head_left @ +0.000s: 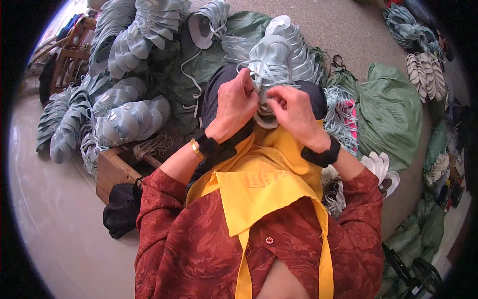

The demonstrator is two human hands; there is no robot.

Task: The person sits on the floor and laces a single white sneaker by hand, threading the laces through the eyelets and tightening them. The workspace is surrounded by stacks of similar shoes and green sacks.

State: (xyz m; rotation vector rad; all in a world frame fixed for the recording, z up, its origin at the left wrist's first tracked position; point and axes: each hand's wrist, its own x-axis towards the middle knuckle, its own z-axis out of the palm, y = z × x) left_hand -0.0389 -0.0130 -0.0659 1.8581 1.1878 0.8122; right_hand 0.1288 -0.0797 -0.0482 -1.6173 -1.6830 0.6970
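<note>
A pale grey-blue shoe upper rests on my lap, its toe pointing away from me. My left hand pinches its white lace near the tongue. My right hand grips the same upper from the right side, fingers curled at the eyelets. Both wrists wear black bands, and the left one also has a gold bangle. A yellow apron covers my lap beneath the hands.
Stacks of matching grey-blue uppers lie at my left over a wooden crate. Green sacks sit at the right, with a bundle of laces and white insoles. A black bag lies on the pale floor.
</note>
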